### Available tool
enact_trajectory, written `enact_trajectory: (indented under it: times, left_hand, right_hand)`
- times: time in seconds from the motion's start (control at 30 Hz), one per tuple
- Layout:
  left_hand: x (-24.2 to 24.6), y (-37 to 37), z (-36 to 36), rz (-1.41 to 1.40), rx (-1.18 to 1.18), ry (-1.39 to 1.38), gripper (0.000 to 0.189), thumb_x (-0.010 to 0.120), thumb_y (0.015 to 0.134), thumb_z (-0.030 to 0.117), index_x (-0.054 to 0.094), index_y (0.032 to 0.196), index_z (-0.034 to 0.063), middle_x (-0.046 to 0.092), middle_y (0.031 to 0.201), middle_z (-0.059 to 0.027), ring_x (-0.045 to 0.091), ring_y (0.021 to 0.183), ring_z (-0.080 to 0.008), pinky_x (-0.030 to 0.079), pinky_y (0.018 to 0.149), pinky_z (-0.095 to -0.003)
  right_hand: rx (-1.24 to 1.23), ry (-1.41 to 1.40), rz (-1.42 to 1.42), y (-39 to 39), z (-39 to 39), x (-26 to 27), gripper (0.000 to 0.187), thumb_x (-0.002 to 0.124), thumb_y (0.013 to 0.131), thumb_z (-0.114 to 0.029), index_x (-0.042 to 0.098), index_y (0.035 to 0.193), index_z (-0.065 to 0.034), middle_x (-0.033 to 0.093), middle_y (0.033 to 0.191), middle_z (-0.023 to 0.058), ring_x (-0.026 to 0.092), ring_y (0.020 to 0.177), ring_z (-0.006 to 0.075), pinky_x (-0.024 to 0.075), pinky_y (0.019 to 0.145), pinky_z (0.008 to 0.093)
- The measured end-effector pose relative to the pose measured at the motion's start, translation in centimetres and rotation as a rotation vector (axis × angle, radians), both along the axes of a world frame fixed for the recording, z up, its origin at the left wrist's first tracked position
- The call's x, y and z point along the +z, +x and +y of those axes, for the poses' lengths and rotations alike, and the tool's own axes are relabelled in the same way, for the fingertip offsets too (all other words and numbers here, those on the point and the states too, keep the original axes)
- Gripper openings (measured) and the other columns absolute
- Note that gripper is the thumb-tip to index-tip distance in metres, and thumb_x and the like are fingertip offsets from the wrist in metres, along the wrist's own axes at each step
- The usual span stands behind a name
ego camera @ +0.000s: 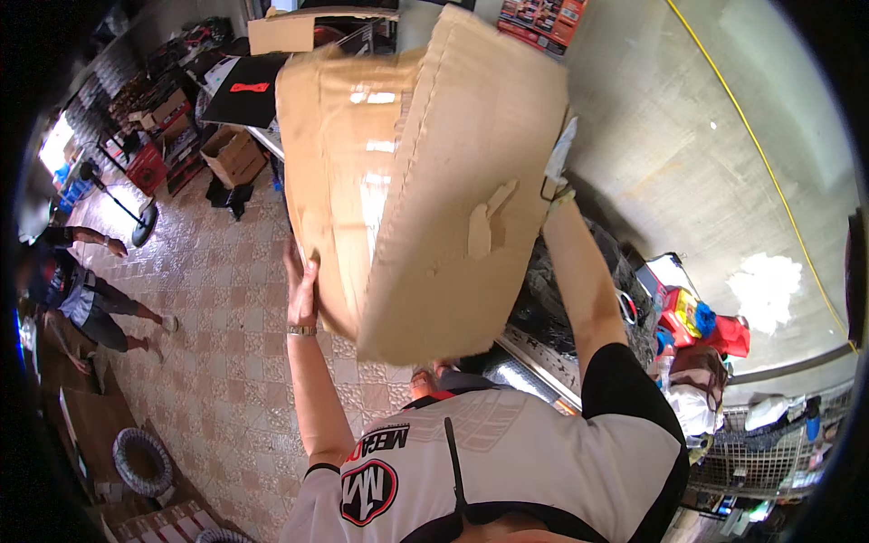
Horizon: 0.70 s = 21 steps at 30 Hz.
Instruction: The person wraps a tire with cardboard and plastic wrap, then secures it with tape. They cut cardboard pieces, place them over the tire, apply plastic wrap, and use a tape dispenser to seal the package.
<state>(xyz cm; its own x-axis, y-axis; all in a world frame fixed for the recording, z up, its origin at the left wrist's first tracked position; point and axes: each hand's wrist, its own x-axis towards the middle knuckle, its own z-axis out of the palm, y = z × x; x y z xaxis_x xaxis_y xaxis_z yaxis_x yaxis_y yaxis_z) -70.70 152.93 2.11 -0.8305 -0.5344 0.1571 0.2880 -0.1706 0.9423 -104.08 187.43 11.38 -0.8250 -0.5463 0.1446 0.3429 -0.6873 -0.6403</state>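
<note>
Before my chest, a large cardboard box [455, 271] is held up at a tilt. Glossy clear tape covers its left face, and a torn patch shows on the plain face. My left hand [302, 285] presses against the box's lower left side, thumb towards me, a watch on the wrist. My right arm reaches up along the box's right side. Of my right hand [560, 197] only a part near the wrist shows at the box's edge; the fingers are hidden behind the cardboard.
At the left a person [75, 292] stands on the tiled floor [251, 380], near a round-based stand [144, 222]. A small open carton [234, 157] lies beyond. At right are a bench with black plastic [543, 305], bags [699, 380] and a wire basket [767, 455].
</note>
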Motion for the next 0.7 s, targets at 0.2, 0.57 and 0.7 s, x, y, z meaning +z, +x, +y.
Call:
enact_trajectory:
  times: [0.2, 0.57, 0.7]
  left_hand:
    - [-3.3, 0.8, 5.0, -0.021, -0.076, 0.291, 0.047, 0.072, 0.083, 0.025, 0.055, 0.119, -0.0001, 0.063, 0.112, -0.008, 0.059, 0.099, -0.0165, 0.047, 0.088, -0.0318]
    - [0.2, 7.5, 7.8, -0.037, 0.101, 0.004, 0.031, 0.074, 0.081, 0.01, 0.061, 0.107, -0.0025, 0.068, 0.101, -0.0094, 0.063, 0.089, -0.0135, 0.05, 0.083, -0.0283]
    - [0.0, 8.8, 10.6, -0.233, 0.226, -0.06, 0.031, 0.074, 0.082, 0.013, 0.061, 0.106, -0.0028, 0.068, 0.102, -0.0089, 0.062, 0.09, -0.0122, 0.049, 0.083, -0.0281]
  right_hand:
    - [0.155, -0.007, -0.234, 4.7, 4.1, -8.1, 0.055, 0.047, 0.093, -0.045, 0.054, 0.125, -0.0004, 0.057, 0.124, 0.0121, 0.056, 0.109, 0.0196, 0.0441, 0.095, 0.0368]
    - [0.083, 0.683, -0.167, 20.4, 10.5, -6.7, 0.053, 0.063, 0.088, -0.033, 0.05, 0.128, -0.0012, 0.06, 0.12, 0.0087, 0.058, 0.107, 0.0193, 0.0476, 0.091, 0.0346]
    - [-0.069, 0.812, 0.208, 15.8, 13.9, -2.7, 0.051, 0.071, 0.084, -0.019, 0.049, 0.127, -0.002, 0.06, 0.118, 0.0072, 0.059, 0.101, 0.0158, 0.0484, 0.088, 0.031]
